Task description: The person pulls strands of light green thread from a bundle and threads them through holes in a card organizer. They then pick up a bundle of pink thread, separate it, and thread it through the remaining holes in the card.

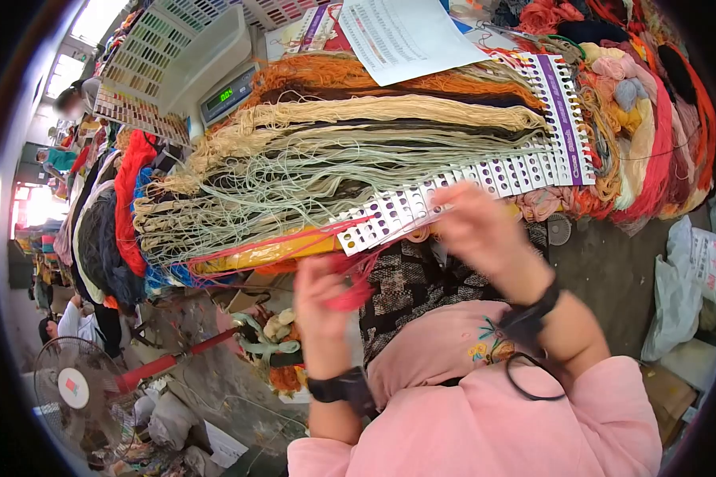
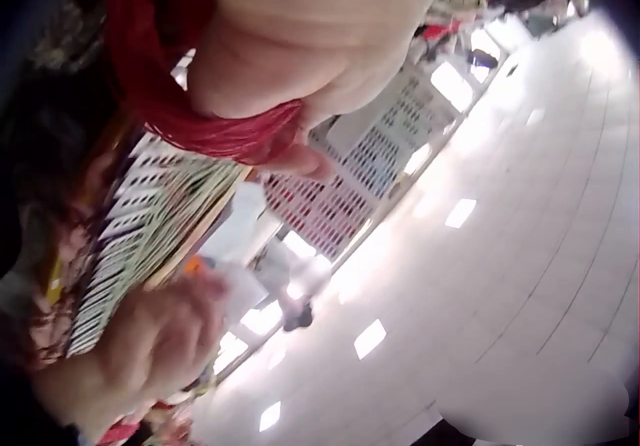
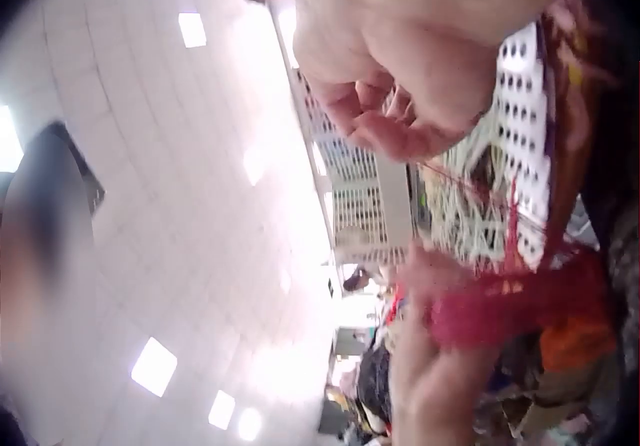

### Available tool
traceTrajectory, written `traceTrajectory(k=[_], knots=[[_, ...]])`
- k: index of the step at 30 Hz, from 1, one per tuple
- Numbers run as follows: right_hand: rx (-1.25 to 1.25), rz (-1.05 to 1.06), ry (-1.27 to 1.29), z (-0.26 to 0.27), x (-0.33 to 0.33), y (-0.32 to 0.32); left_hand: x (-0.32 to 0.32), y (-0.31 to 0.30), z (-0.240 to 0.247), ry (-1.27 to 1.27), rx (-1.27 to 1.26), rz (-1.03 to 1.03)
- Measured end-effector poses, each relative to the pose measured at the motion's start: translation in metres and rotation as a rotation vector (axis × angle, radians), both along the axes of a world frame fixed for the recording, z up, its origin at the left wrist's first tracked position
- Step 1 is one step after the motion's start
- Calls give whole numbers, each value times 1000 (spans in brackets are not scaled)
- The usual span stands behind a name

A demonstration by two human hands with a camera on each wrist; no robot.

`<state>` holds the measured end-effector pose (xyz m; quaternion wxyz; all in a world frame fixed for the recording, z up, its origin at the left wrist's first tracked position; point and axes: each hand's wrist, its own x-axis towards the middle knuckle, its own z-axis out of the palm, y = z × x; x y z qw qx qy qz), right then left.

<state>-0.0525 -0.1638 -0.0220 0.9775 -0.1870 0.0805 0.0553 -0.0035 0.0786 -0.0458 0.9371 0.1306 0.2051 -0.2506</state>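
Observation:
A crimson skein of thread [image 2: 215, 136] hangs looped around my left hand [image 1: 321, 298], whose fingers curl over it in the left wrist view. Up and to the right, my right hand [image 1: 485, 234] is blurred in the head view. The right wrist view shows its fingertips pinched together on a thin red thread [image 3: 440, 173] that runs toward the skein. Just beyond both hands lies a row of white punched cards [image 1: 422, 203], with pale green threads [image 1: 294, 179] strung from their holes. Red strands [image 1: 270, 245] cross the near end of that row.
Bundles of orange yarn [image 1: 318, 75] and cream yarn [image 1: 374, 111] cover the table. A digital scale [image 1: 229, 94] and a printed sheet [image 1: 410, 40] sit at the back. Coloured skeins [image 1: 644, 119] hang at the right, and a fan [image 1: 75, 389] stands at lower left.

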Motion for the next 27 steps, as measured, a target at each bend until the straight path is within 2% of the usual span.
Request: traceTrajectory(k=[1, 2, 3, 4, 5, 6, 7, 8, 10, 11, 12, 13, 14, 15, 16, 17, 18, 20, 23, 24, 26, 27], knots=[[70, -105, -64, -9, -6, -41, 9, 31, -6, 52, -106, 162], [78, -262, -110, -7, -17, -97, 17, 74, -23, -8, -152, 251], [-5, -479, -144, 2, -33, -167, 22, 116, -37, 13, -101, 404], [-94, -674, -173, 13, -50, -234, 27, 157, -50, 149, -142, 548], [-183, -843, -214, 27, -67, -288, 29, 186, -60, 212, -125, 613], [-301, -1114, -268, 39, -86, -329, 26, 174, -42, 118, -96, 507], [-398, -920, -515, 58, -82, -308, 28, 147, -21, 23, -91, 281], [-772, -936, -320, 64, -62, -272, 32, 114, -8, -70, -81, 58], [-1681, -811, -363, 57, -16, -169, 32, 50, -8, -146, 308, -167], [-2058, -817, -437, 54, 7, -118, 35, 16, -5, -240, 590, -308], [-1359, -475, -47, 18, 27, -89, 39, -13, -2, -337, 871, -442], [-1180, -355, 0, 1, 39, -52, 42, -35, -4, -369, 963, -499], [-1324, -254, -141, -22, 49, -30, 45, -51, -8, -399, 1055, -552], [-1352, -167, -116, -39, 53, -7, 48, -58, -18, -447, 1121, -618], [-1489, -255, -125, -53, 53, 16, 51, -64, -25, -493, 1188, -682], [-1720, -357, -283, -65, 54, 26, 50, -71, -23, -469, 1162, -675], [-1871, -403, -331, -67, 53, 32, 48, -77, -24, -494, 1159, -632], [-1935, -396, -282, -65, 45, 31, 48, -75, -21, -575, 1243, -729], [-1935, -303, -267, -66, 42, 27, 42, -69, -25, -492, 1191, -709], [-1968, -353, -301, -64, 41, 29, 42, -67, -20, -398, 1106, -722], [-2021, -474, -386, -57, 38, 37, 41, -69, -27, -367, 1056, -607], [-2024, -490, -429, -54, 36, 38, 40, -74, -19, -358, 1056, -612]])
